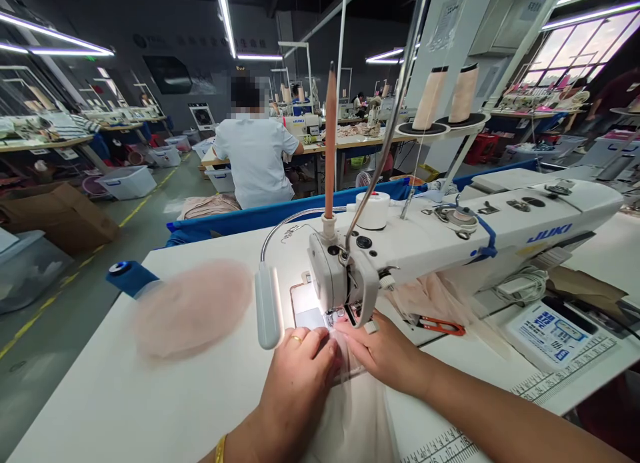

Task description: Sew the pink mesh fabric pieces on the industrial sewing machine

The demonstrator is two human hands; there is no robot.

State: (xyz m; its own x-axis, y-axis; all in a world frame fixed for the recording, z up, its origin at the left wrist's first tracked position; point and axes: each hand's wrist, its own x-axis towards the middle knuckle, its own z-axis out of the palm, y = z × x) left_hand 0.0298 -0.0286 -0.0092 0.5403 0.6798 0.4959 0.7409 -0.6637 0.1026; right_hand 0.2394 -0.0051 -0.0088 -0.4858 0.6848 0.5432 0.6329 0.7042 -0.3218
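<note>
A white sewing machine (425,236) stands on the table, its lamp lighting the needle area. Sheer pale beige fabric (353,423) runs from the presser foot (333,316) down toward me. My left hand (303,376), with a ring and a yellow bracelet, is closed on the fabric just in front and left of the foot, fingertips bent together. Close to the foot on the right, my right hand (387,353) pinches the same fabric. The fingertips partly hide the cloth between them. More sheer fabric (430,300) lies bunched beneath the machine arm.
A sheer pink fabric piece (195,310) and a blue thread cone (131,276) lie on the left. Orange thread snips (440,326) rest right of the needle. A grey lamp (269,306) hangs beside my left hand. A person (255,153) sits ahead, back turned.
</note>
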